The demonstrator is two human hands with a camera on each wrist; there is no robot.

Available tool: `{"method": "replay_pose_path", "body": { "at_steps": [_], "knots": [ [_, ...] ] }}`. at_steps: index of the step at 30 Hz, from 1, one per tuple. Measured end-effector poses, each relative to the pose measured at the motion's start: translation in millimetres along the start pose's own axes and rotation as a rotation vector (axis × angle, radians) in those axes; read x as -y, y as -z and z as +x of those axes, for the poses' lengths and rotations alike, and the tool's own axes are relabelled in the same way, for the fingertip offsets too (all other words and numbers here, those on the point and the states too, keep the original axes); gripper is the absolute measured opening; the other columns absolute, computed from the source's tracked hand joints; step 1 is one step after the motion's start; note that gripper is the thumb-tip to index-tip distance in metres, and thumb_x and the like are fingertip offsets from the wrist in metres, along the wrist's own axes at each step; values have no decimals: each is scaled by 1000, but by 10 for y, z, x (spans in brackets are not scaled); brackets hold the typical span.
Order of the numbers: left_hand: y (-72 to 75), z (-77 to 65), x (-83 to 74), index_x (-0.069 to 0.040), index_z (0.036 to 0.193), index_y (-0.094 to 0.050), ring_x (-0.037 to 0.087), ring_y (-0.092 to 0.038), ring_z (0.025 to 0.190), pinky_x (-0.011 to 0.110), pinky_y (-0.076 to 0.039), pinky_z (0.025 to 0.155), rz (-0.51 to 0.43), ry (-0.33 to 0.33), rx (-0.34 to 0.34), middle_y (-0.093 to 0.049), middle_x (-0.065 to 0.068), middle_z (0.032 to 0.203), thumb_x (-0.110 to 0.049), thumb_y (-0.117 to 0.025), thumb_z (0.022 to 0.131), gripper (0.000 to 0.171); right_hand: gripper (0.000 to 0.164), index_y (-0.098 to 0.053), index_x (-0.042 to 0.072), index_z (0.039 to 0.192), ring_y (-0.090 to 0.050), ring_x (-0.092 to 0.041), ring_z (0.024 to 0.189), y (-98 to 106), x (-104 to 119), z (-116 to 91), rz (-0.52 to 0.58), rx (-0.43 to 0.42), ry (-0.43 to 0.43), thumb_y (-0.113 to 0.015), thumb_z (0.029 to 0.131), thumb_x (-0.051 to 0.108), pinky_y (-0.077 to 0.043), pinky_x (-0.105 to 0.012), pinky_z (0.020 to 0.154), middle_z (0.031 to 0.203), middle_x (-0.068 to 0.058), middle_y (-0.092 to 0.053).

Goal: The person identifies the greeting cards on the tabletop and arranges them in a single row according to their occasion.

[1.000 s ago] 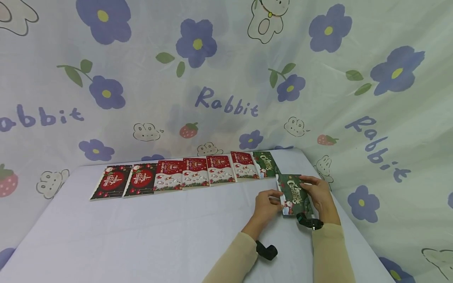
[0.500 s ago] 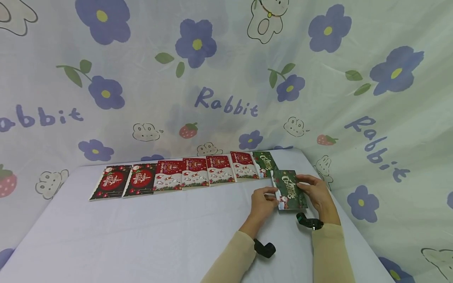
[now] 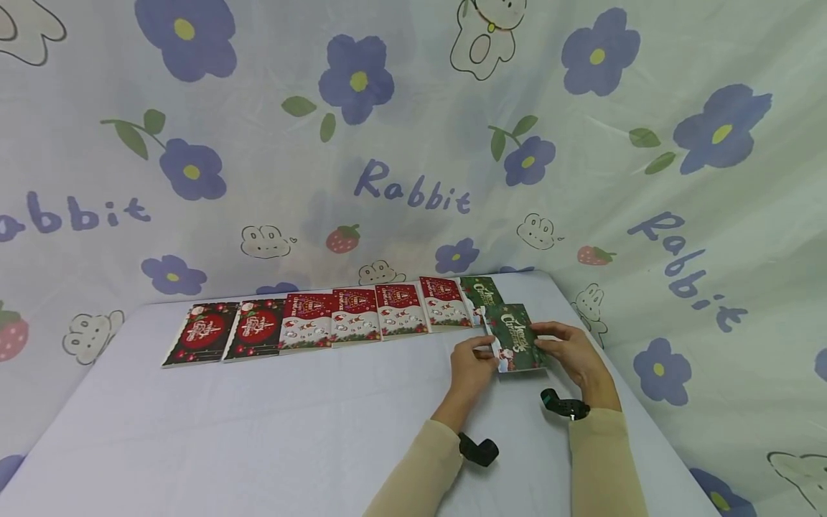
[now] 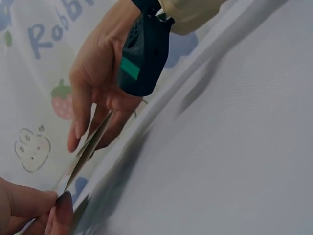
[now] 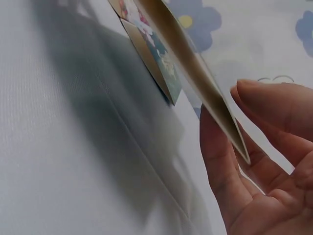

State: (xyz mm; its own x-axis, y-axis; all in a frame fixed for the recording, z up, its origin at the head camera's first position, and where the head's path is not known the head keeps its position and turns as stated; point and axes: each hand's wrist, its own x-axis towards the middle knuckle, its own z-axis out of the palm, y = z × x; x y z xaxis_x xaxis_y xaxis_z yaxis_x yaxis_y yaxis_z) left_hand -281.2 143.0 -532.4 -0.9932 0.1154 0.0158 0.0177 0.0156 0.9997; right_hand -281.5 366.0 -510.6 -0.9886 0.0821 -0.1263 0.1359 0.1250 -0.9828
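A green Christmas card (image 3: 515,337) is held a little above the table by its two sides. My left hand (image 3: 473,365) pinches its left edge between thumb and fingers, as the left wrist view also shows. On the opposite edge my right hand (image 3: 573,353) holds it, the thumb over the cover and the fingers beneath. Seen edge-on in the right wrist view, the folded card (image 5: 203,81) gapes slightly. Just behind it lies another green card (image 3: 479,290), partly covered by the held one in the head view.
A row runs left along the table's back: several red-and-white cards (image 3: 402,310), then two dark cards with red circles (image 3: 258,329). A white cloth covers the table (image 3: 258,438). Behind hangs a curtain (image 3: 413,129) printed with flowers and rabbits.
Both hands have carried the green card left and back, toward the green card at the row's right end. The left hand has shifted more than the right. The row has stayed put.
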Motion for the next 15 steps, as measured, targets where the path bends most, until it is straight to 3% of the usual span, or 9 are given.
{"method": "replay_pose_path", "body": {
  "at_steps": [7, 15],
  "knots": [
    [29, 15, -14, -2, 118, -78, 10, -63, 79, 23, -54, 65, 4, 19, -26, -71, 9, 91, 18, -74, 82, 42, 48, -58, -8, 142, -42, -35, 140, 1, -13, -5, -33, 26, -2, -70, 96, -3, -49, -17, 93, 155, -24, -46],
    [47, 51, 3, -1, 116, -79, 9, -64, 77, 23, -54, 65, -20, 10, -54, -71, 8, 91, 19, -74, 79, 42, 46, -60, -8, 140, -52, -21, 121, 6, -30, -14, -53, 92, 39, -71, 95, -3, -53, -22, 91, 141, -18, -56]
  ]
}}
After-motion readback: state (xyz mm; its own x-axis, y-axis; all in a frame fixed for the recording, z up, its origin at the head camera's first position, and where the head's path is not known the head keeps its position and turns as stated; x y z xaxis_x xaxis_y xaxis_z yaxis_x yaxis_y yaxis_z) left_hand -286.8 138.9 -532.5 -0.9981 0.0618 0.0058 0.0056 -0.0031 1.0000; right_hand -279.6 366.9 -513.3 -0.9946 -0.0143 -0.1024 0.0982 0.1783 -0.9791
